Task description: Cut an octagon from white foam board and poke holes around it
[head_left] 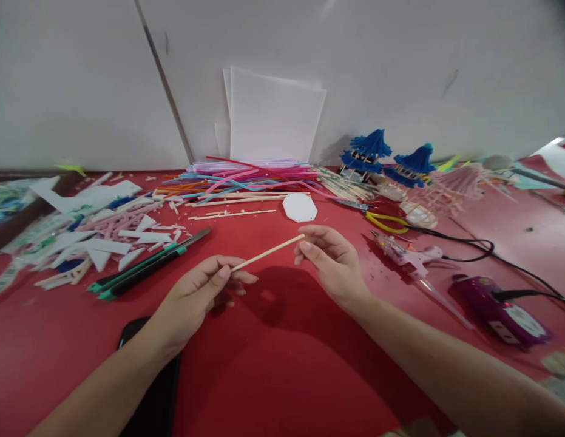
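Note:
A thin pale wooden stick (267, 252) is held slantwise above the red table (264, 376). My left hand (191, 297) pinches its lower left end between thumb and fingers. At the upper right end, the thumb and index finger of my right hand (337, 264) close around the tip. Just beyond the hands lies a white octagonal piece (300, 208) with small holes near its edge. More loose wooden sticks (236, 213) rest to the left of it.
Cutter knives (150, 267) and white scraps (104, 246) lie left; a dark phone (150, 394) is under my left forearm. Pipe cleaners (259, 176) lie behind. At right are a glue gun (414, 258), yellow-handled pliers (386, 223), a purple power socket (500, 309) and blue-roofed models (412, 165).

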`<state>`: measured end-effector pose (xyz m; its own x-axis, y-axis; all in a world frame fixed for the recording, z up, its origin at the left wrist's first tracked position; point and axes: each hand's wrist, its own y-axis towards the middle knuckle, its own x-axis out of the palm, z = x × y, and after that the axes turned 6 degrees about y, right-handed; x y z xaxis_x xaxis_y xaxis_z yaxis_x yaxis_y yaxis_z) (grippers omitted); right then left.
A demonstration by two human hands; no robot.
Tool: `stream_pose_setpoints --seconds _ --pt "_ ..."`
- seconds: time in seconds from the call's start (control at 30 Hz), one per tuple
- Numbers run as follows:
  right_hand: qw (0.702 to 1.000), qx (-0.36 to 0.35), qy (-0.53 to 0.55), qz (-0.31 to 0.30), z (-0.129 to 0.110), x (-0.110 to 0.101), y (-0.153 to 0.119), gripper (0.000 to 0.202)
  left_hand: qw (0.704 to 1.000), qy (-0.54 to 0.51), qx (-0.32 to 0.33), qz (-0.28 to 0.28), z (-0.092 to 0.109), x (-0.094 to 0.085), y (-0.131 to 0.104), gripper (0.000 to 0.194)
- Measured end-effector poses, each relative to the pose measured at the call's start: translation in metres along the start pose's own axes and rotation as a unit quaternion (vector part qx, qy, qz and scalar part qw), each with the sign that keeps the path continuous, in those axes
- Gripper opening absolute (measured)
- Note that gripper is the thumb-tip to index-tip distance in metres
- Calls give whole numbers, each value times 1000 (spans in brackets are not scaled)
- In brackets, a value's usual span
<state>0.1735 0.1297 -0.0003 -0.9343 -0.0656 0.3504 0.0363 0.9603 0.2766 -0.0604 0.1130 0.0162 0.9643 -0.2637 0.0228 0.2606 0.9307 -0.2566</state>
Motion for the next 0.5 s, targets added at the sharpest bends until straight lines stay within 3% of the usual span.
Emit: stream_pose_setpoints --seconds 0.13,0.33,0.5 --pt "999 -9 -30 -22 -10 8 -6 12 998 55 27 -3 2 2 2 37" --pt "991 -76 -44 -96 -21 17 -15 20 991 117 70 -17 1 4 6 35" --pt "995 -25 -27 -89 -19 14 -15 12 966 221 115 -67 -2 6 -3 26"
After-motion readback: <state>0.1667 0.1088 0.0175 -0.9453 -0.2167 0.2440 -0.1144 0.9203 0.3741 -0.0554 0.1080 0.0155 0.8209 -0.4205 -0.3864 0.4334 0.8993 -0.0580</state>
